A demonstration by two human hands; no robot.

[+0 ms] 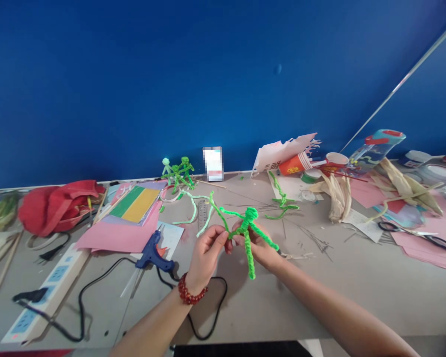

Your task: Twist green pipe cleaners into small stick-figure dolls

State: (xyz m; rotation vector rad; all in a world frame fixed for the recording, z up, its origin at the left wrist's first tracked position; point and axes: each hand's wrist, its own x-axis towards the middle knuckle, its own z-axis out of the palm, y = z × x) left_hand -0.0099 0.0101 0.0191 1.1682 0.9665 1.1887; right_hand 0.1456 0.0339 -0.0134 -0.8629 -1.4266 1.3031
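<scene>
Pinching a green pipe-cleaner figure (248,233) between them, the left hand (208,248) and right hand (262,248) held it closed-fingered above the tabletop (319,287), near a blue glue gun (152,255).

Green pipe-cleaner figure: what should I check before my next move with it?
1. Left hand pinches the green pipe-cleaner figure at its middle: ok.
2. Right hand holds the figure from behind: ok.
3. The figure's lower end hangs free above the table: ok.
4. Glue gun lies apart from both hands: ok.
5. Whether the glue gun is hot or cold: cannot tell.
6. Black cable loops on the table close below the left wrist, where it could snag: not ok.
</scene>
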